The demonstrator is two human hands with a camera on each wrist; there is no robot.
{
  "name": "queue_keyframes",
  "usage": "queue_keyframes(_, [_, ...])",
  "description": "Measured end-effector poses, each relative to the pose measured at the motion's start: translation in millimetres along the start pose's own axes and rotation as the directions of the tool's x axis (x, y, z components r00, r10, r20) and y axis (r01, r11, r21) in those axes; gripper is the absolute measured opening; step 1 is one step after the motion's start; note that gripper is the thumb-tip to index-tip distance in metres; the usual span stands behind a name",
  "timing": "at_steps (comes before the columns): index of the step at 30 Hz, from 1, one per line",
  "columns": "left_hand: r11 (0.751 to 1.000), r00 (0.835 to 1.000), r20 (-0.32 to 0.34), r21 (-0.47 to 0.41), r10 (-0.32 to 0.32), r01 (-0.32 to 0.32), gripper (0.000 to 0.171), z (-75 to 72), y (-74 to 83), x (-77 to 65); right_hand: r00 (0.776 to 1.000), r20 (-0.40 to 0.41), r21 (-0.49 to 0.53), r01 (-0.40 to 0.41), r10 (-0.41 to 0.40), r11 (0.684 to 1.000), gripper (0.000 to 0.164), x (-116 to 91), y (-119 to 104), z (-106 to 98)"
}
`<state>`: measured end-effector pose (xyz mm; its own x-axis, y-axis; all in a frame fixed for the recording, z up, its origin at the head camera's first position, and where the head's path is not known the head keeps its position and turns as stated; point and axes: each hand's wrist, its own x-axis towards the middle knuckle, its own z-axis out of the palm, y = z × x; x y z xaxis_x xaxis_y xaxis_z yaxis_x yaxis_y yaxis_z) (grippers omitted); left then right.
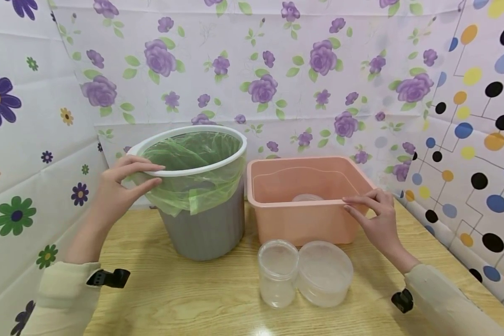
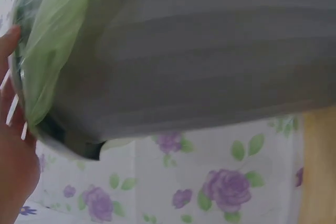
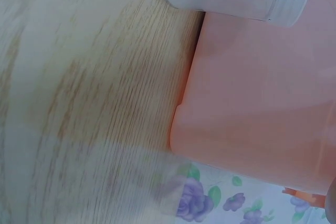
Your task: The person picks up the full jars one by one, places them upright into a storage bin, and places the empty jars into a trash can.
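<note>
A grey trash bin [image 1: 206, 233] stands at the left, lined with a green plastic bag [image 1: 210, 186] folded down over its outside under a white rim ring [image 1: 201, 169]. My left hand [image 1: 119, 182] grips the near left of that rim, fingers on top and thumb lower against the bag. To the right is a pink plastic basin [image 1: 306, 224], its near right rim pinched by my right hand [image 1: 378, 219]. Inside the basin a clear round lid or container [image 1: 307, 198] partly shows. The bin's ribbed side [image 2: 210, 51] fills the left wrist view.
Close in front of the basin stand a tall clear jar [image 1: 278, 280] and a wider, shorter clear container [image 1: 325, 275], side by side on the wooden table [image 1: 185, 298]. Flowered cloth [image 1: 218, 65] hangs behind, and dotted cloth [image 1: 470, 140] borders the right.
</note>
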<state>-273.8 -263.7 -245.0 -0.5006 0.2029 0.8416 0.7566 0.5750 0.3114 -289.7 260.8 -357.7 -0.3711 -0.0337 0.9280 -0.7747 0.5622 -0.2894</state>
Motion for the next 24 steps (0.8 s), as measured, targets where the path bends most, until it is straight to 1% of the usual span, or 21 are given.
queue_keyframes(3, [0.995,0.994,-0.071,-0.065,-0.081,0.077,0.029,9.3,-0.3,-2.1,1.000,-0.005,0.003,0.003,-0.003,1.000,0.037,0.8,-0.6,0.1])
queue_keyframes(5, [0.990,0.988,-0.106,-0.102,-0.113,0.102,0.026,14.0,0.4,-2.4,1.000,-0.005,0.002,0.003,-0.003,1.000,0.037,1.2,-0.8,0.3])
queue_keyframes(7, [0.985,0.983,-0.128,-0.124,-0.134,0.118,0.025,16.8,0.8,-2.9,1.000,-0.004,0.001,0.002,-0.002,1.000,0.037,1.2,-1.0,0.5])
queue_keyframes(11, [0.983,0.978,-0.141,-0.123,-0.155,0.138,0.027,18.9,-1.0,-5.6,1.000,0.001,0.005,-0.001,0.001,1.000,0.037,0.5,-1.7,0.6])
queue_keyframes(16, [0.985,0.981,-0.143,-0.132,-0.131,0.112,0.026,18.8,-1.4,-8.0,1.000,0.005,0.011,-0.003,0.003,1.000,0.037,-0.7,-2.3,0.3])
queue_keyframes(18, [0.984,0.981,-0.144,-0.135,-0.131,0.112,0.026,18.4,-0.7,-8.6,1.000,0.008,0.010,-0.003,0.002,1.000,0.037,-0.7,-2.4,0.3])
queue_keyframes(21, [0.978,0.974,-0.146,-0.136,-0.176,0.156,0.027,17.3,1.7,-8.7,1.000,0.006,0.009,0.003,-0.003,1.000,0.037,0.0,-2.1,0.3])
queue_keyframes(24, [0.965,0.959,-0.150,-0.143,-0.239,0.219,0.028,16.3,4.1,-7.7,1.000,0.001,0.003,0.008,-0.008,1.000,0.038,0.4,-1.6,-0.1])
